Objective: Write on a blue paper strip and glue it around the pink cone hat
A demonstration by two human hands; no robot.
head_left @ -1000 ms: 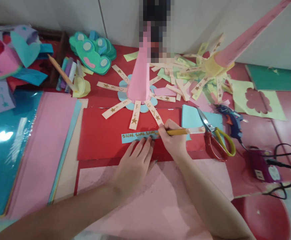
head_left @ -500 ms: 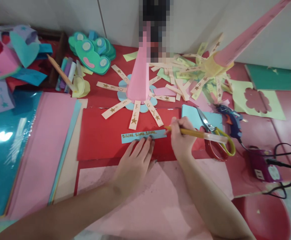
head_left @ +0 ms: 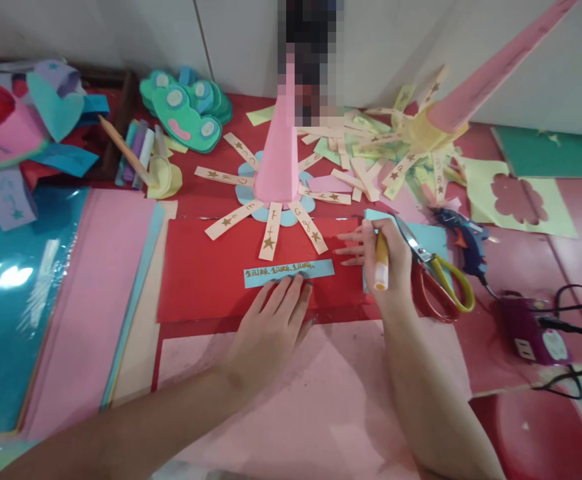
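My left hand (head_left: 273,323) lies flat with fingers stretched out, its fingertips pressing the lower edge of a light blue paper strip (head_left: 289,273). Brown handwriting runs along that strip, which rests on a red sheet (head_left: 195,267). To the right, my right hand (head_left: 395,263) grips a yellow-brown marker (head_left: 381,260) against the palm; its other fingers point left over the red sheet. Behind the strip stands a pink paper cone (head_left: 278,163) on a blue scalloped base, ringed by several cream strips bearing letters and stars. Scissors (head_left: 423,255) with red and yellow handles lie beside my right hand.
A glue gun (head_left: 463,240) and a purple power box (head_left: 533,330) with black cords sit at right. Stacked coloured sheets (head_left: 91,287) lie at left, green foam shapes (head_left: 185,110) behind. Paper scraps (head_left: 361,177) and another cone (head_left: 501,67) are at the back right.
My right hand has moved right, away from the strip's end, and the marker has swung from lying sideways to pointing its end toward me. My left hand stays on the strip.
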